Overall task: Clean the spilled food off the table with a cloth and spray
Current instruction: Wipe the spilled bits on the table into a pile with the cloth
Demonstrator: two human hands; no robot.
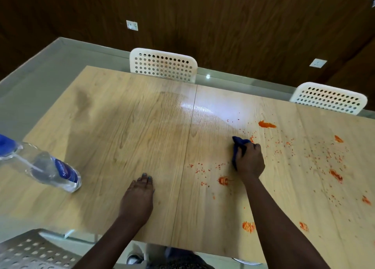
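Orange-red spilled food (267, 124) lies in blobs and specks over the right half of the light wooden table (132, 126). My right hand (250, 161) grips a bunched blue cloth (237, 147) and presses it on the table at the left edge of the spill. My left hand (141, 191) rests flat on the bare wood near the front edge, fingers straight. A clear spray bottle (46, 167) with a blue top and blue label stands on the table's left side, away from both hands.
Two white perforated chairs stand at the far side, one at the middle (163, 65) and one at the right (328, 98). Another perforated chair (34, 252) is at the near left corner. A seam runs across the tabletop between my hands.
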